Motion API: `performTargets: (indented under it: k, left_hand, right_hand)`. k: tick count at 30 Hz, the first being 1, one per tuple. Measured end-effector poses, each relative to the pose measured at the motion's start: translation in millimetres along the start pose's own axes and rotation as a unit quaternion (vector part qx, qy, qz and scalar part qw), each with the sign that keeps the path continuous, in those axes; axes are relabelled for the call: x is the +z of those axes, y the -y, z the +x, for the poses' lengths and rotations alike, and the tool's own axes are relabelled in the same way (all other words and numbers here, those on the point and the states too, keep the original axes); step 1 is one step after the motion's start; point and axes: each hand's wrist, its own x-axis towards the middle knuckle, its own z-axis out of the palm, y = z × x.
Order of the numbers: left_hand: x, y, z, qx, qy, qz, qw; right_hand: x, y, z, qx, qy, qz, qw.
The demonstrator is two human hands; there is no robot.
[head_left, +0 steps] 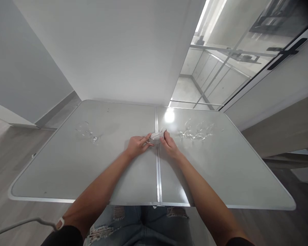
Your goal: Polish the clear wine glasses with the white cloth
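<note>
My left hand (137, 145) and my right hand (170, 145) meet over the middle seam of a grey folding table (118, 177). Between them is a small clear glass (154, 138), and a white cloth (161, 132) shows against it by my right fingers. Both hands are closed: the left grips the glass, the right pinches the cloth at the glass. To the right lie two or three clear stemmed glasses (197, 131) on their sides. One more clear stemmed glass (87, 131) lies on the left half of the table.
A white wall stands right behind the table's far edge. A glass partition (220, 78) with a dark handle rises at the back right. Wood-look floor lies on both sides. My knees in torn jeans (141, 225) are under the near edge.
</note>
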Motion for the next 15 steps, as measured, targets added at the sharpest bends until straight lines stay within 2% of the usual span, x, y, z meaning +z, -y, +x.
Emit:
performTargets:
  k: [4,10,15]
  left_hand:
    - [-2.2,-0.2,-0.9,-0.006,0.002,0.032,0.999]
    - [-2.3,-3.0,2.0,0.013,-0.017,-0.023,1.0]
    - [-0.5,-4.4,-0.9,0.021,-0.002,0.005,1.0]
  right_hand:
    - [-1.4,3.1,6.7,0.015,0.022,-0.013,1.0]
    - [-2.1,2.2,2.9,0.036,-0.055,0.124,0.99]
    - [-1.8,7.4,-1.4,0.0,0.012,0.021,1.0]
